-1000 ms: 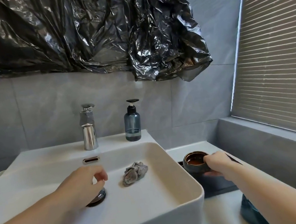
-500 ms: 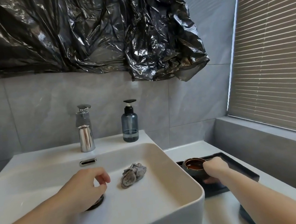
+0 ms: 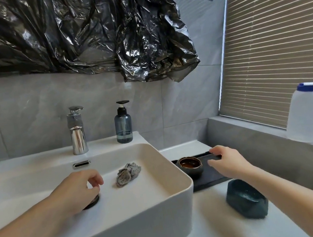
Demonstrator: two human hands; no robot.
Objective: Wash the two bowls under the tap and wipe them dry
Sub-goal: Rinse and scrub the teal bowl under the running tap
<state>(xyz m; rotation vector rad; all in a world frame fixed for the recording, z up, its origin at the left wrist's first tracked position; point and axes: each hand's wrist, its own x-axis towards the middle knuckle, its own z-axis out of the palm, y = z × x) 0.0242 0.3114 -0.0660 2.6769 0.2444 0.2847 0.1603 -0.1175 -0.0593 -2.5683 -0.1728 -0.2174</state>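
Observation:
A small dark bowl [image 3: 190, 166] with a glossy brown inside stands upright on the left end of a black tray [image 3: 211, 177], just right of the white sink [image 3: 172, 178]. My right hand [image 3: 226, 161] hovers over the tray to the right of the bowl, fingers spread, holding nothing. My left hand [image 3: 76, 188] lies inside the basin, fingers curled, covering most of the dark drain stopper [image 3: 92, 202]. A crumpled grey cloth [image 3: 127, 173] sits in the basin between the hands. The chrome tap [image 3: 77, 134] stands behind, with no water running. A dark teal dish-like object [image 3: 246, 200] rests on the counter.
A blue pump soap bottle [image 3: 123, 126] stands on the sink's back ledge beside the tap. A white plastic jar with a blue lid [image 3: 306, 114] is on the window sill at right. Black plastic sheeting [image 3: 77, 32] hangs on the wall above.
My right hand set the brown bowl on the black tray and let go, moving to its right. My left hand stayed over the drain. The view shifted rightward.

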